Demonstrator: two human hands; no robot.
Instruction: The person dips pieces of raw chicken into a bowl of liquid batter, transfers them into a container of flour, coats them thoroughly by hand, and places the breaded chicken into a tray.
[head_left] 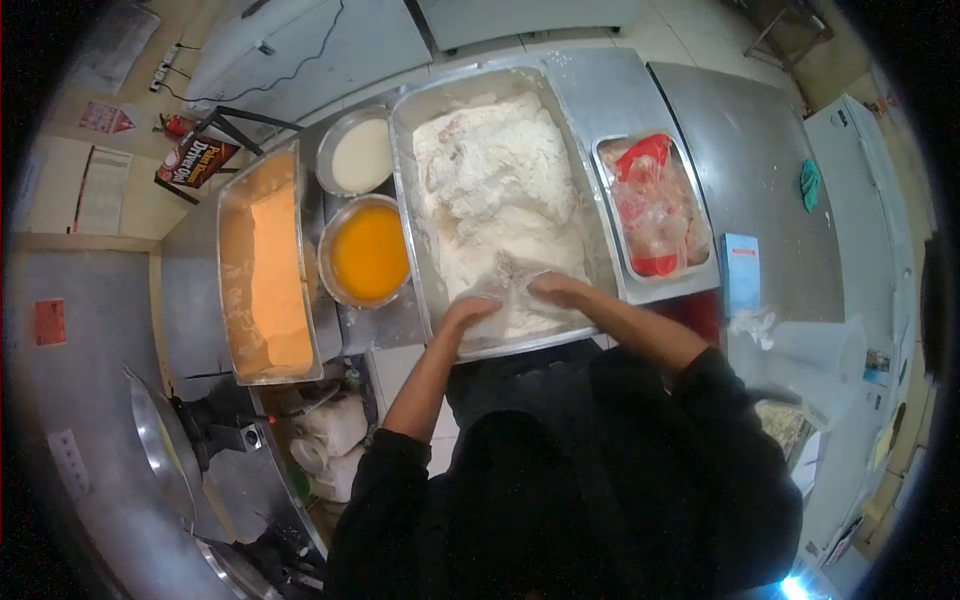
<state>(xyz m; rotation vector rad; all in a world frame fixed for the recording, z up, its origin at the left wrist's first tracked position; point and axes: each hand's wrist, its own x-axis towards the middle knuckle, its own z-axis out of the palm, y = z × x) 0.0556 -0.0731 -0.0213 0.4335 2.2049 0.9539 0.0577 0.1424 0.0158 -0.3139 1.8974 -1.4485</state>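
A large metal tray (408, 190) in front of me holds a deep heap of white flour (510, 170). Both of my hands are down in the near part of it. My left hand (480, 306) is at the tray's near left, its fingers whitened and mostly lost in the flour. Close by on the right, my right hand (552, 288) is bent inward, its fingertips also covered. A lumpy, floury piece (508, 268) shows between the two hands; whether either hand grips it I cannot tell.
Left of the tray stand a bowl of pale batter (360, 155), a bowl of orange-yellow liquid (370, 252) and a long pan of orange powder (278, 270). To the right are a tray with red and clear plastic (655, 205), a blue box (740, 275) and a green cloth (809, 185).
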